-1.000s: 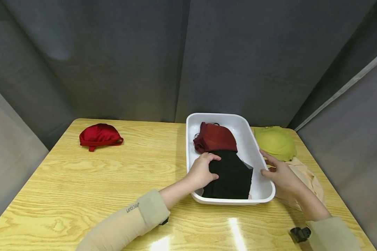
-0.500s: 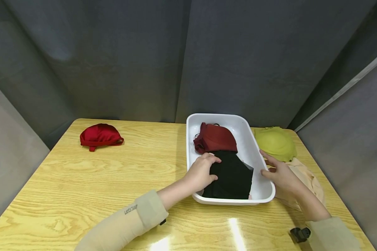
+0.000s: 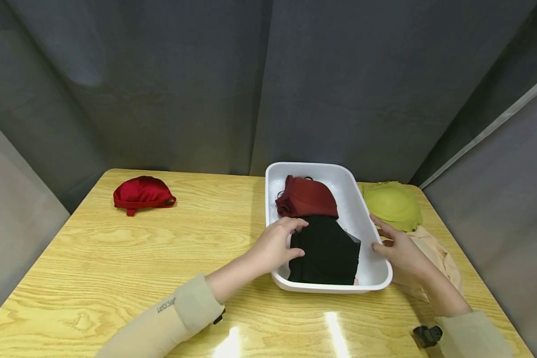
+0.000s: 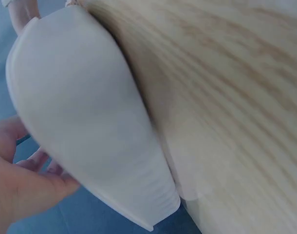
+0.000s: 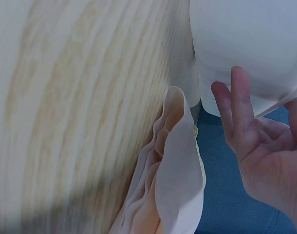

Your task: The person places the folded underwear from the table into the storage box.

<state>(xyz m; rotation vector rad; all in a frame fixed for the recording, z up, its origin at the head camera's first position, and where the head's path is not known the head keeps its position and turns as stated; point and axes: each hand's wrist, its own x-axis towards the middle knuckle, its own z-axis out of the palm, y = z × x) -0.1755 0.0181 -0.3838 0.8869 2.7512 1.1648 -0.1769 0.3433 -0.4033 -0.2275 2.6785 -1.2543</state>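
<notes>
Near me on the right of the table, a white plastic tub [image 3: 315, 287] holds a dark red bra [image 3: 311, 197] with a black folded garment [image 3: 326, 251] in front of it. My left hand [image 3: 273, 246] hovers over the tub's left rim, thumb and fingers spread apart and holding nothing. Its fingertips lie just beside the black garment; contact cannot be made out. My right hand [image 3: 402, 251] holds the tub's right rim, the thumb on the rim and several fingers against the outer wall. In the right wrist view, fingers [image 5: 242, 92] lie along that wall.
A yellow-green bra [image 3: 393, 205] lies right of the tub at the table's back edge. Beside my right hand is a beige stack of cloth [image 3: 438, 256]. A shiny red bra [image 3: 143, 193] sits at the table's back left. Grey curtains [image 3: 183, 89] surround the table.
My left hand has drawn back to the left, off the black garment and toward the tub's left rim. The right hand and tub stay put.
</notes>
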